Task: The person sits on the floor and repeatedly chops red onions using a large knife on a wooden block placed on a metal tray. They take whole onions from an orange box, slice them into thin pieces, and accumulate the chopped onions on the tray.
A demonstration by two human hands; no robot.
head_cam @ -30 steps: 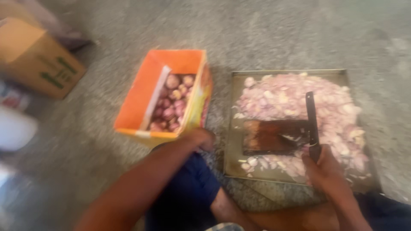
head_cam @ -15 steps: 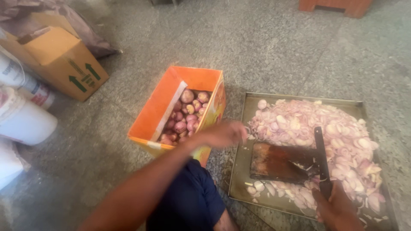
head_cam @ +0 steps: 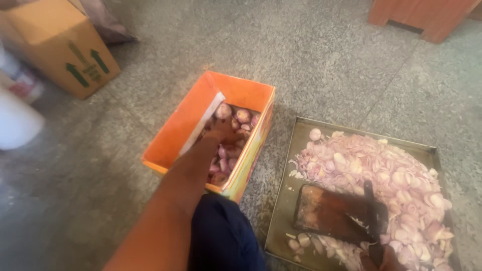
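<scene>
My left hand (head_cam: 220, 133) reaches down into an orange cardboard box (head_cam: 175, 130) and rests among the peeled pink onions (head_cam: 236, 120) inside; its fingers are hidden among them. Only a sliver of my right hand (head_cam: 384, 263) shows at the bottom edge, closed on the handle of a dark knife (head_cam: 370, 208). The blade lies over a small wooden chopping board (head_cam: 326, 211) that sits in a metal tray (head_cam: 301, 131). A heap of sliced onions (head_cam: 381, 170) fills the tray's far and right side.
A brown cardboard carton (head_cam: 60, 45) stands at the far left with a white container (head_cam: 15, 123) next to it. A wooden furniture base (head_cam: 422, 17) is at the top right. My knee in dark cloth (head_cam: 221, 241) is beside the box on the speckled stone floor (head_cam: 326, 65).
My left hand has moved from the box's near edge forward into the box, down onto the onions. The view has tilted so my right hand has slipped mostly out of frame.
</scene>
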